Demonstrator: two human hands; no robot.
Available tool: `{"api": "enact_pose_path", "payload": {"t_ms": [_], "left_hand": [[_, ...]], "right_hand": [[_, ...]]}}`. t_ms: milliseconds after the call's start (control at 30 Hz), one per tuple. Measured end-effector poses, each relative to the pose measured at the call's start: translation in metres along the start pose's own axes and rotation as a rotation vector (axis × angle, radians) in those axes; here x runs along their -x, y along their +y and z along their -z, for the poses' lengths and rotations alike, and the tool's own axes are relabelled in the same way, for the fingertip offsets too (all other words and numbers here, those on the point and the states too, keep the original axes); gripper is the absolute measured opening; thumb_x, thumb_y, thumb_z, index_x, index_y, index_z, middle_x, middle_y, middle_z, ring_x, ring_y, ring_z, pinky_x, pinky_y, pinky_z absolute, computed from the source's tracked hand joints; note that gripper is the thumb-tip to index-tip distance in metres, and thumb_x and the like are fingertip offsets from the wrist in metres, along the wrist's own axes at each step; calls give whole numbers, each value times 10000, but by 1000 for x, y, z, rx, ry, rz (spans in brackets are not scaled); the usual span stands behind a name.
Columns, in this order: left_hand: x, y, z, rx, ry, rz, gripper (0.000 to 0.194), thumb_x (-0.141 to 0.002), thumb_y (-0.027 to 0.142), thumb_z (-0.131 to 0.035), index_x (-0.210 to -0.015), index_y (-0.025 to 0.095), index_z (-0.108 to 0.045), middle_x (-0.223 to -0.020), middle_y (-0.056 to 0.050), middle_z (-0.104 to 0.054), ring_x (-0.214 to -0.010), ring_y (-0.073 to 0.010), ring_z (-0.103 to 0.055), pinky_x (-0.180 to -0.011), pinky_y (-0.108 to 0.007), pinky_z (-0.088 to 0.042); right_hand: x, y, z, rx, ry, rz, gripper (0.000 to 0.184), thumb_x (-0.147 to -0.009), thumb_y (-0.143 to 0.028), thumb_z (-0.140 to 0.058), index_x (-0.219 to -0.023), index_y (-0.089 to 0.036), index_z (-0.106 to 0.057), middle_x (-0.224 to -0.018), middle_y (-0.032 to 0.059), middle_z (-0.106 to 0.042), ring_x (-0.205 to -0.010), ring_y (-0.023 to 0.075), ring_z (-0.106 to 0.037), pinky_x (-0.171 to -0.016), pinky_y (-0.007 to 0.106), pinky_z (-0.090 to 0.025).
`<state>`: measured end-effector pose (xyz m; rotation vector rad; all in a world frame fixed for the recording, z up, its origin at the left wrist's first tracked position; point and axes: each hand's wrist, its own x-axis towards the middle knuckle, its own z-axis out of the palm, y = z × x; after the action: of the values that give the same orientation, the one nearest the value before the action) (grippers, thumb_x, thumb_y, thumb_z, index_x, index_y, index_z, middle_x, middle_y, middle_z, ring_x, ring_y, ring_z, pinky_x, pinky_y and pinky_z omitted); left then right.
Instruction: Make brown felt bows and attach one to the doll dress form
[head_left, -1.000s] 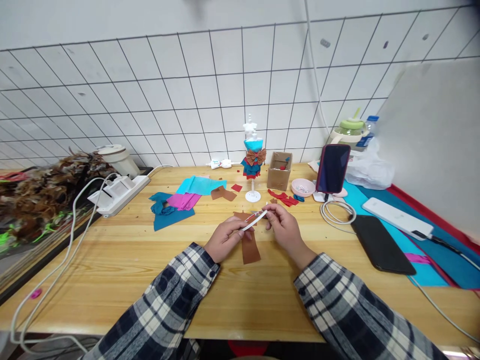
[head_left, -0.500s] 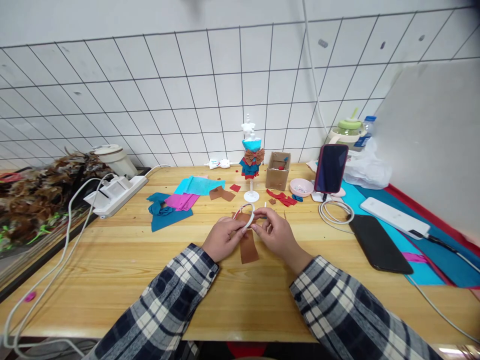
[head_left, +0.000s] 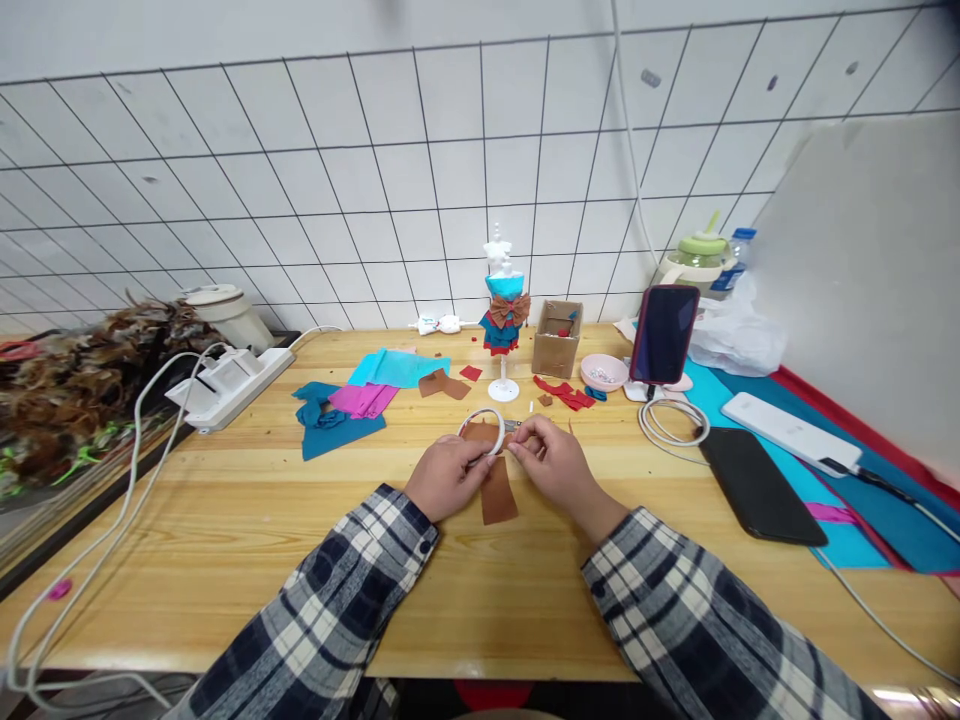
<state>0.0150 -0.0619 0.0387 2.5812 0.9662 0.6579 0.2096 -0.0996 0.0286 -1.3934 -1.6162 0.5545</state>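
Note:
My left hand (head_left: 448,474) is closed on a thin white ring that looks like a narrow roll of tape (head_left: 499,425), held tilted above the table. Just right of the ring, my right hand (head_left: 553,462) has thumb and forefinger pinched together; whatever lies between them is too small to make out. Brown cloth (head_left: 498,498) lies under both hands. A bit of metal, apparently scissors (head_left: 512,425), shows behind the ring, partly hidden. Beyond the hands, a small white dress form (head_left: 504,390) stands upright, wearing a blue and red ruffled dress (head_left: 500,338) with a brown bow (head_left: 510,310).
Blue cloth (head_left: 341,440), pink cloth (head_left: 365,400) and red scraps (head_left: 566,395) lie around. A cardboard box (head_left: 556,350), a pink bowl (head_left: 604,385) and a propped phone (head_left: 664,335) stand behind. A black phone (head_left: 765,490) is at right, a power strip (head_left: 229,390) at left.
The white ring has turned from nearly edge-on to show its round opening. My right hand has come off its far end and now pinches beside it. A small white piece shows on the table.

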Motion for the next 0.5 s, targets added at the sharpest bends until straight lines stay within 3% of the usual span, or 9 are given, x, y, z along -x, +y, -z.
{"api": "enact_pose_path", "payload": {"t_ms": [100, 167, 267, 500], "left_hand": [[0, 2, 0, 33, 11, 25, 299, -934, 352, -434, -1055, 239, -683, -718, -24, -696, -736, -182, -620, -748, -295, -429], [0, 3, 0, 56, 1, 32, 289, -936, 344, -435, -1062, 247, -676, -731, -14, -707, -736, -179, -623, -739, -288, -425], [0, 3, 0, 77, -10, 52, 280, -937, 333, -439, -1070, 250, -670, -736, -2, -712, -731, -176, -624, -729, -282, -420], [-3, 4, 3, 71, 11, 72, 290, -942, 321, -413, -999, 210, -675, -793, -39, -693, -771, -196, -603, -716, -290, -395]], "right_hand": [[0, -1, 1, -19, 54, 53, 276, -818, -263, -596, -1092, -234, -616, -966, 27, -693, -593, 126, -569, -601, 279, -473], [0, -3, 1, 6, 32, 109, 271, -834, -264, -594, -1099, -251, -652, -1037, 38, -688, -682, 143, -602, -668, 296, -493], [-1, -3, 3, 45, 38, 143, 157, -849, -278, -598, -958, -248, -708, -958, 37, -701, -786, 174, -618, -711, 307, -490], [0, -4, 6, 109, 56, 134, 127, -873, -282, -566, -871, -228, -681, -856, 34, -671, -725, 172, -588, -668, 303, -453]]}}
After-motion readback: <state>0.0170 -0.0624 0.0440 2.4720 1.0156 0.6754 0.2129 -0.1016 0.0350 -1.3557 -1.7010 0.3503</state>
